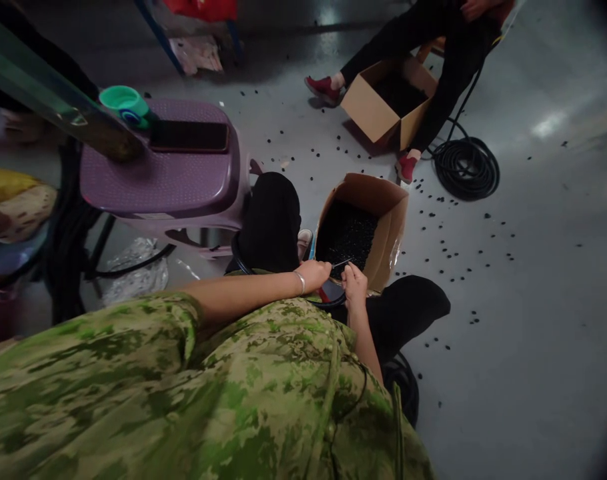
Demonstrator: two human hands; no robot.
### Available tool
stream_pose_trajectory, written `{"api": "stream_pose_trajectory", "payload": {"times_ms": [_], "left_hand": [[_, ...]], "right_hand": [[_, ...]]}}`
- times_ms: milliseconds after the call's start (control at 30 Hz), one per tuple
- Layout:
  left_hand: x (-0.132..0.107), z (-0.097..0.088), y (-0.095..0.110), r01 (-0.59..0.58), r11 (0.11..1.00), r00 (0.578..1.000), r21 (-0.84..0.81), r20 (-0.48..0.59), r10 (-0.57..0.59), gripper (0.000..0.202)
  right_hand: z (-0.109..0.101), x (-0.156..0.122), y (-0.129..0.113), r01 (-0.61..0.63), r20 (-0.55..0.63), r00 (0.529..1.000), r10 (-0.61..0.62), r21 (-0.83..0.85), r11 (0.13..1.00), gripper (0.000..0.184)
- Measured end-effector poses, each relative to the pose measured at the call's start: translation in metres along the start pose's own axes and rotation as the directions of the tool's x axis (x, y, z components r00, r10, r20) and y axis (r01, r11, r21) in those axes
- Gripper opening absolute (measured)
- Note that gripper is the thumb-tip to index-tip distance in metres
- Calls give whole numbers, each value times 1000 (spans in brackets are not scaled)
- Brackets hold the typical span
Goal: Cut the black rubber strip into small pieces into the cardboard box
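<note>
My left hand (315,275), with a bracelet at its wrist, is closed on a thin metal tool (339,264). The tool's slim shaft points right, toward my other hand; its exact kind is too small to tell. My right hand (354,283) is pinched close beside the tool's tip, and what its fingers hold is hidden. Both hands are over the near edge of an open cardboard box (389,247), which stands between my knees. Many small black pieces (351,230) fill its bottom. A dark hose or cord (333,302) runs across my lap below the hands.
A purple stool (183,175) on the left bears a dark phone (189,136) and a teal cup or lid (126,103). Another person sits ahead with a second cardboard box (371,110). A coiled black hose (466,167) lies right. Small black pieces are scattered across the floor (528,320).
</note>
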State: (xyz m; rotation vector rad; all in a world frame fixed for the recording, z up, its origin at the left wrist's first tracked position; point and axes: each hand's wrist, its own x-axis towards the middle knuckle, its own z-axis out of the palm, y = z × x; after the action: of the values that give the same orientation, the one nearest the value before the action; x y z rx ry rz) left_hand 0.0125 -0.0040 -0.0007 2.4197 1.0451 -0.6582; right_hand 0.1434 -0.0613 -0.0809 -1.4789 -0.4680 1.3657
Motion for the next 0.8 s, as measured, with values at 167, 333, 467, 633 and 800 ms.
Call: {"api": "stream_pose_trajectory", "payload": {"times_ms": [167, 333, 467, 633, 800], "left_hand": [[5, 5, 1, -4, 1000, 1000, -4, -7, 4, 26], [7, 7, 0, 2, 1000, 1000, 12, -11, -2, 26], [9, 9, -1, 17, 1000, 1000, 14, -20, -16, 24], [11, 7, 2, 55, 998, 998, -9, -27, -55, 15], [11, 3, 5, 94, 996, 994, 7, -51, -94, 20]], "right_hand": [[1, 2, 1, -53, -32, 998, 56, 77, 996, 66], [2, 5, 1, -61, -39, 997, 65, 98, 993, 67], [3, 7, 2, -61, -32, 997, 65, 103, 993, 64], [6, 11, 3, -45, -52, 997, 51, 111, 993, 57], [8, 14, 4, -44, -58, 997, 53, 139, 989, 54]]}}
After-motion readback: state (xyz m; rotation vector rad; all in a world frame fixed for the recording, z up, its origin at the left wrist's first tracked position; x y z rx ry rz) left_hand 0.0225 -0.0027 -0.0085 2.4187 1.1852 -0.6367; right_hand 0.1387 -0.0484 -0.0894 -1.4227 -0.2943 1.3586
